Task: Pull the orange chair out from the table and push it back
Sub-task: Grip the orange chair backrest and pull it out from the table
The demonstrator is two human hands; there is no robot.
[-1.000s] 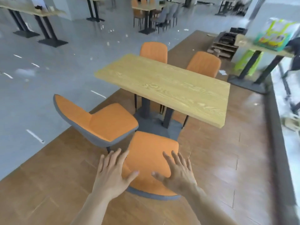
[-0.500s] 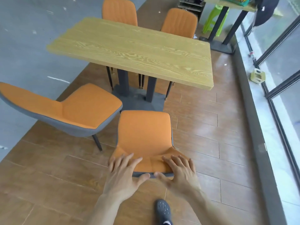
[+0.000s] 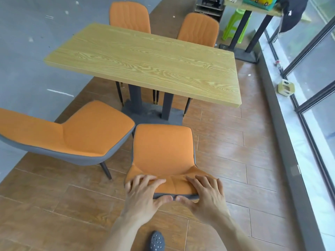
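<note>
Both hands now clamped on orange chair (image 3: 163,151) backrest, left hand (image 3: 143,194), right hand (image 3: 206,194), chair legs hidden

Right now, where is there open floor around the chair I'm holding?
To its right, bare wood floor runs to the window ledge. Left is crowded: a second orange chair nearly touches the held chair. Ahead, the table base sits close.

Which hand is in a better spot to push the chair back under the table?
Neither, really: both. The left hand and right hand each grip the orange chair backrest's top edge, evenly either side of its middle, so pushing together should keep it straight.
</note>
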